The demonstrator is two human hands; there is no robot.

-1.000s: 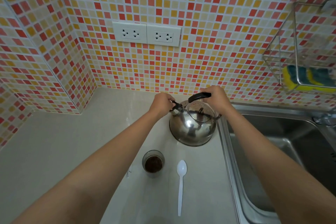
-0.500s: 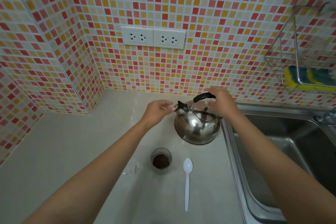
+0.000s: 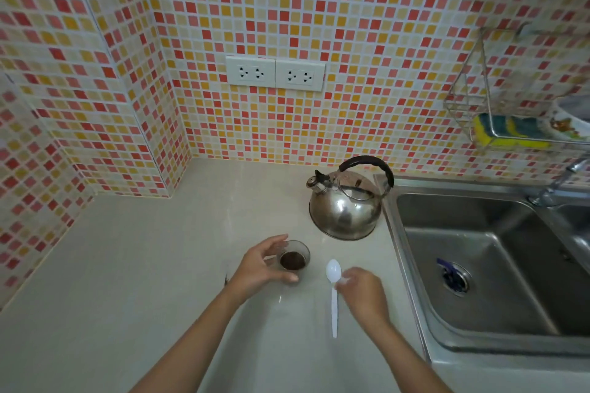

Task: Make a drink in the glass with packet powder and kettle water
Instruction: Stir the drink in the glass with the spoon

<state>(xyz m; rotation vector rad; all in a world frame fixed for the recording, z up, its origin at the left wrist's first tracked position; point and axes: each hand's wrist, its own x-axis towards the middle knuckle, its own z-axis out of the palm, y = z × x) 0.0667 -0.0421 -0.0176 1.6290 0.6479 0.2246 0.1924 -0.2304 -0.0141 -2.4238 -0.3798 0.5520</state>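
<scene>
A small clear glass [image 3: 295, 257] with dark brown contents stands on the pale counter [image 3: 143, 281]. My left hand [image 3: 263, 265] curls around its left side, thumb at the front of its base and fingers by the far rim. A white plastic spoon [image 3: 334, 309] lies flat just right of the glass, bowl pointing away from me. My right hand [image 3: 362, 292] is over it, fingertips pinching its neck just below the bowl. The steel kettle [image 3: 346, 207] with a black handle stands untouched behind them, beside the sink.
A steel sink [image 3: 394, 233] fills the right side, with a tap [image 3: 562, 179] at its back. A wire rack [image 3: 479, 112] with a yellow-and-blue sponge hangs on the tiled wall. Two wall sockets [image 3: 276, 73] sit above the counter.
Both hands left the kettle and came back toward me. The left hand now wraps the glass and the right hand has dropped onto the spoon. The camera view also pulled back.
</scene>
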